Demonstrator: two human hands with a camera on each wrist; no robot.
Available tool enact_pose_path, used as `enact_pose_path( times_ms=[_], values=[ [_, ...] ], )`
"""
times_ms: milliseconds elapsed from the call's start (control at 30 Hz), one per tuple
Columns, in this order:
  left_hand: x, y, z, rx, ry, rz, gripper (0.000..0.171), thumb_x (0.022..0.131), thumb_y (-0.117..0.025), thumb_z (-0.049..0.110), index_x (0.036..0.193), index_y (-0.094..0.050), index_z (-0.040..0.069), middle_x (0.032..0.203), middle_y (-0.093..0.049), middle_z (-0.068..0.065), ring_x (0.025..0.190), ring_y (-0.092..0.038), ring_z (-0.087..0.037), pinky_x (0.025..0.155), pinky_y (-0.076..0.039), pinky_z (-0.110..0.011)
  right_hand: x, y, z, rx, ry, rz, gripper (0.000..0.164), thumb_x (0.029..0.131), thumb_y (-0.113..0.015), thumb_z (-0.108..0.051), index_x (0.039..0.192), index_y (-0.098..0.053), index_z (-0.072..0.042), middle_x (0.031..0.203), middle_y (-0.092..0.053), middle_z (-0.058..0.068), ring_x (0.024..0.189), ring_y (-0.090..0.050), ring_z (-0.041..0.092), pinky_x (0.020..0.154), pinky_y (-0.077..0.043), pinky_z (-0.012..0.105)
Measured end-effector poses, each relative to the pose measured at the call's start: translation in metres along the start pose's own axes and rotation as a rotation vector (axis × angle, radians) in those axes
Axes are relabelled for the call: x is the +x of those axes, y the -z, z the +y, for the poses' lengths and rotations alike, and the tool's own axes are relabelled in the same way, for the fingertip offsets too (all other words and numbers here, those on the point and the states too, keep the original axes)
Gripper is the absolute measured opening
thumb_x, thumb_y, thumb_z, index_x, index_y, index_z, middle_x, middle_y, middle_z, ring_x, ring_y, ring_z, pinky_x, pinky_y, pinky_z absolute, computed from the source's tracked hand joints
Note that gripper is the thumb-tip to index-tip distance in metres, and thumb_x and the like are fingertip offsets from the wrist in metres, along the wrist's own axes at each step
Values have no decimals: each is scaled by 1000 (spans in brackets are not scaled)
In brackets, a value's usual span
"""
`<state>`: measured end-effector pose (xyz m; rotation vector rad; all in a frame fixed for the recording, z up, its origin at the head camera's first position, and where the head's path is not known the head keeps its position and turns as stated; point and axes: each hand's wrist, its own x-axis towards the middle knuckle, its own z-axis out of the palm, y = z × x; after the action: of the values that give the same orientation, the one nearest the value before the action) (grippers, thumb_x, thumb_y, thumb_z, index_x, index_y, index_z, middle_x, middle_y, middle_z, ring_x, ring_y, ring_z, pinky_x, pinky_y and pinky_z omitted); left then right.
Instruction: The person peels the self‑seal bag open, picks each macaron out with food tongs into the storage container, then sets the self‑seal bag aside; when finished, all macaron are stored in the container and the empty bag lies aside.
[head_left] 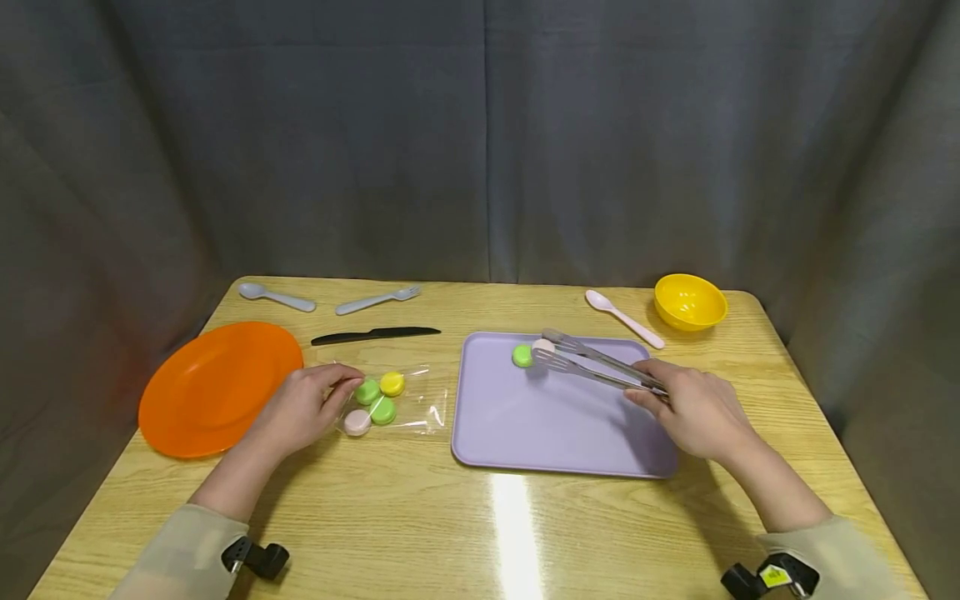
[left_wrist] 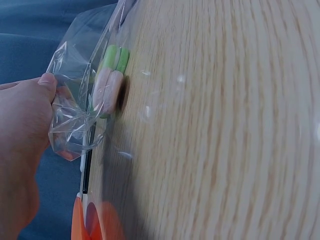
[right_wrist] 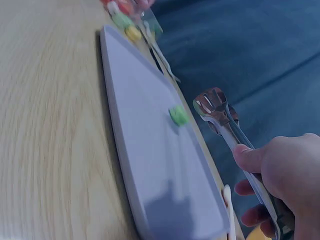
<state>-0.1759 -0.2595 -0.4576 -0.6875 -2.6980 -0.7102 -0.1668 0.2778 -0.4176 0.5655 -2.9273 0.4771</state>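
My left hand [head_left: 309, 404] pinches the edge of a clear plastic bag [head_left: 427, 408] between thumb and fingers. Inside lie green macarons [head_left: 383, 410], a yellow macaron [head_left: 392, 383] and a pale pink macaron [head_left: 357, 422]. In the left wrist view, the crinkled mouth of the bag [left_wrist: 70, 125] lifts toward the fingertips. My right hand [head_left: 693, 408] grips metal tongs [head_left: 600, 367] over the lavender tray [head_left: 555, 433]. Between the tongs' slotted tips, a pale pink macaron [head_left: 543, 345] shows in the head view. A green macaron [right_wrist: 178, 115] sits on the tray near its far edge.
An orange plate [head_left: 217, 392] stands at the left. Behind the bag lie a black knife [head_left: 375, 335], a grey spoon [head_left: 277, 297] and a grey fork [head_left: 377, 300]. A pink spoon [head_left: 626, 319] and a yellow bowl [head_left: 690, 302] are at the back right, before a grey curtain [head_left: 375, 150].
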Motion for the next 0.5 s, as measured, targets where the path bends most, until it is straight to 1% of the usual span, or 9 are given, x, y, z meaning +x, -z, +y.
enact_pose_path(
  times_ms=[67,167,267,367,500],
  values=[
    [0,0,0,0,0,1,10,104,-71,12,111,-79,9,103,-77,-1,83,-68,-15,71,-58,-39,-3,1,8,-6,-20,-7,35,102,-73,-41,124,-72,-14,85,-68,-3,68,-56,18,55,-39,38],
    [0,1,0,-1,-1,2,10,103,-72,11,110,-79,9,103,-77,-1,84,-69,-16,72,-59,-40,-6,-1,18,-11,-44,-18,38,102,-73,-39,127,-71,-11,97,-74,4,76,-63,23,58,-44,42],
    [0,1,0,2,-3,3,10,103,-72,12,111,-78,9,103,-78,-2,84,-69,-16,72,-59,-40,-9,-3,24,-12,-67,-34,41,101,-75,-36,131,-70,-8,109,-76,11,81,-65,27,62,-46,45],
    [0,1,0,7,-2,1,11,103,-72,13,111,-78,8,103,-78,-2,83,-69,-15,71,-59,-39,-9,-6,28,-13,-86,-52,43,101,-74,-35,133,-70,-7,110,-75,13,79,-63,27,61,-44,43],
    [0,2,1,9,1,-1,11,104,-72,14,111,-78,9,103,-78,-1,83,-68,-15,71,-58,-38,-9,-9,32,-11,-101,-67,43,101,-73,-36,133,-69,-7,109,-75,12,77,-60,26,59,-42,41]
  ],
)
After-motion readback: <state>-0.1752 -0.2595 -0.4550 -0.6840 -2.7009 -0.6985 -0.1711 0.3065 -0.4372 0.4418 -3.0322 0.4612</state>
